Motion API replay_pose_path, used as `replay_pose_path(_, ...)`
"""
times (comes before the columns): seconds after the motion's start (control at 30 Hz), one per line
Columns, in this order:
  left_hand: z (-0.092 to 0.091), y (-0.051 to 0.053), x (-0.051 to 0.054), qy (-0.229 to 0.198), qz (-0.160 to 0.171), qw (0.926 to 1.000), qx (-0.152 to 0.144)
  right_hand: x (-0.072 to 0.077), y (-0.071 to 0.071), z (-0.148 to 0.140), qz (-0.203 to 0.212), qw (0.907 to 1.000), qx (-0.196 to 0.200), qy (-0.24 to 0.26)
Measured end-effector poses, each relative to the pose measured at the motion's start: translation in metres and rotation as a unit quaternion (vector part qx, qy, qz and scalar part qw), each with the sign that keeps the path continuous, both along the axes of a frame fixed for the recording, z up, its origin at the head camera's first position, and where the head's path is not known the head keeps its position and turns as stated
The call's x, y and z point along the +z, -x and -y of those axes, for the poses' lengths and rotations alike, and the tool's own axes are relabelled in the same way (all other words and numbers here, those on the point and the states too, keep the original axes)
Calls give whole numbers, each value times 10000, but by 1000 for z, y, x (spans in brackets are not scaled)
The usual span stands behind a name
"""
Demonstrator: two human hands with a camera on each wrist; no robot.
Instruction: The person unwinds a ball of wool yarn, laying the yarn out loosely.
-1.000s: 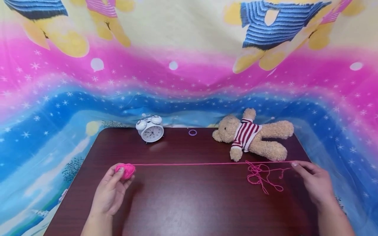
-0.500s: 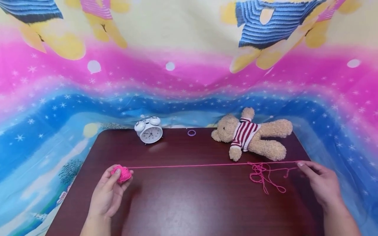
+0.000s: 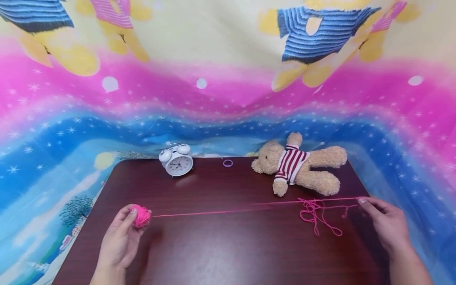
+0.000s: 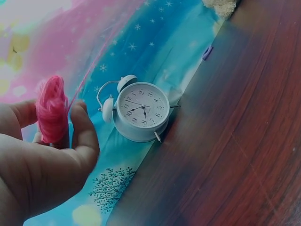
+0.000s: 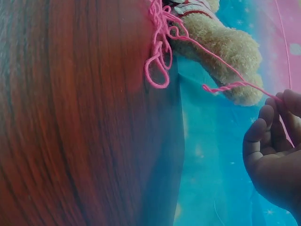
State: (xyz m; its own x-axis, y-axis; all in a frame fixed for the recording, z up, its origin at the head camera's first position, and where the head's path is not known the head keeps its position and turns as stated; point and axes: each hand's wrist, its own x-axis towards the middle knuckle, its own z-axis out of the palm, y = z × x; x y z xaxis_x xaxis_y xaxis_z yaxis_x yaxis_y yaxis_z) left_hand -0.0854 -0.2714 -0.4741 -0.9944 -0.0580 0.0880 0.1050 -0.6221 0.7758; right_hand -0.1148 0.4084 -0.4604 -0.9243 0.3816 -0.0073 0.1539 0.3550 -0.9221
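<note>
My left hand (image 3: 121,239) holds a small ball of pink yarn (image 3: 141,216) between thumb and fingers above the table's left side. In the left wrist view the yarn ball (image 4: 51,110) shows its wound strands. A strand of yarn (image 3: 213,212) stretches across the table from the ball to my right hand (image 3: 388,223). There the thumb and fingertips pinch the yarn, with a short twisted end (image 5: 225,87) hanging free in the right wrist view. Loose loops of yarn (image 3: 315,213) lie in a tangle near my right hand, in front of the teddy bear (image 3: 303,166).
A white twin-bell alarm clock (image 3: 177,160) stands at the back left of the dark wooden table (image 3: 213,253). A purple ring (image 3: 228,163) lies by the back edge. The teddy bear lies on its back at the right. Patterned cloth (image 3: 228,134) hangs behind and around the table.
My left hand has moved left and toward me with the ball, and the strand now slants. My right hand has shifted slightly right, still pinching the yarn. The view has tilted slightly.
</note>
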Motion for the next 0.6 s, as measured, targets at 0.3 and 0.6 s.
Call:
replay_pose_path(0.3,5,3,0,164,157,9994,262,0,0,-7,44,9997,-61,-240)
replay_pose_path(0.6,13,-1,-2,-230,147,9993,266,-7,-5,-15,540,9948,107,-853)
